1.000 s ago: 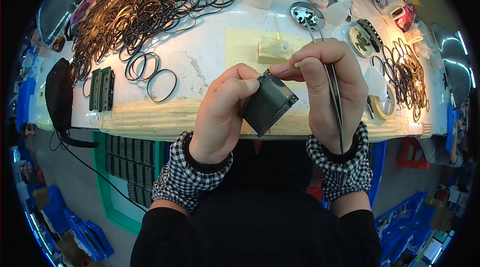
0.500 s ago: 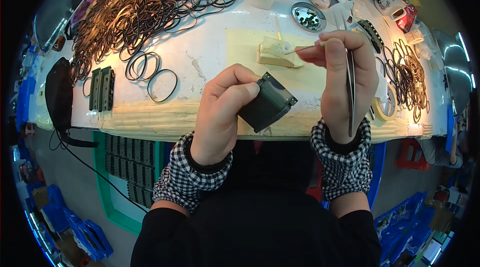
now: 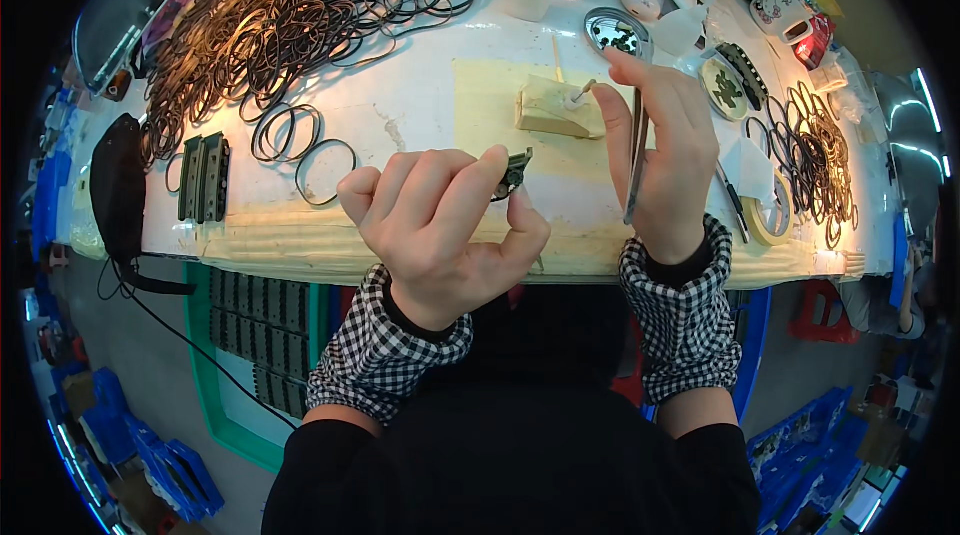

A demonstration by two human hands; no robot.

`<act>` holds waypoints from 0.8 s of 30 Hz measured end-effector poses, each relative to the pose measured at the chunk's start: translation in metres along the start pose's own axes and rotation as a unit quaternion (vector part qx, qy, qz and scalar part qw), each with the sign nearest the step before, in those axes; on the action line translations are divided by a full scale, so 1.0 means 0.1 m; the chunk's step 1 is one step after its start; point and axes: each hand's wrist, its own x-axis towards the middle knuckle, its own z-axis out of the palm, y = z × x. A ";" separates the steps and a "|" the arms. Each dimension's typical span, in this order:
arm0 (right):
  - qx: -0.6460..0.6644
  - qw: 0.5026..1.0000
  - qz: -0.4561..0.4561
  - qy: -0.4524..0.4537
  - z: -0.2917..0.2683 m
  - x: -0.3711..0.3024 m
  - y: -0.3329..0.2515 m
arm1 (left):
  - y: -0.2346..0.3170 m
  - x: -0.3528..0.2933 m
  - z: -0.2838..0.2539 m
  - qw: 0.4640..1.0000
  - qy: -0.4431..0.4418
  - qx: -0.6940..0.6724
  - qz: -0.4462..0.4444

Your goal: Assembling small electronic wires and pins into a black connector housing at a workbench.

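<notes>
My left hand (image 3: 440,225) is raised over the front of the table, its fingers closed around a dark green plastic part (image 3: 512,175). The part is turned so that only its narrow end shows; the rest is hidden behind my fingers. Metal tweezers (image 3: 638,150) lie along the palm of my right hand (image 3: 672,155), held there while thumb and forefinger are apart. Just left of that thumb, a pale yellow block (image 3: 550,107) with a small white blob (image 3: 578,95) on top rests on a yellow sheet (image 3: 480,85).
Black rubber rings (image 3: 290,15) are heaped at the far left, with more rings (image 3: 815,155) at right. Dark green parts (image 3: 204,178) stand at left. A metal dish (image 3: 615,33) and a round tray (image 3: 724,88) hold small dark pieces. Tape (image 3: 770,220) and a pen (image 3: 732,200) lie at right.
My left hand has turned over, tipping the green part from its broad face to its narrow end. My right hand has moved slightly left; the thin stick at its fingertips no longer shows there.
</notes>
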 end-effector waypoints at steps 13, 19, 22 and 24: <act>0.342 0.907 0.232 -0.084 -0.23 -0.48 -0.43 | 0.02 -0.19 0.08 0.998 -0.051 0.028 0.007; 0.341 0.910 0.215 -0.099 -0.20 -0.52 -0.33 | 0.01 -0.23 0.12 0.998 -0.057 0.036 0.015; 0.349 0.902 0.236 -0.091 -0.20 -0.54 -0.34 | 0.03 -0.22 0.11 0.996 -0.071 0.043 0.020; 0.352 0.899 0.246 -0.089 -0.19 -0.56 -0.33 | 0.03 -0.21 0.11 0.996 -0.078 0.043 0.022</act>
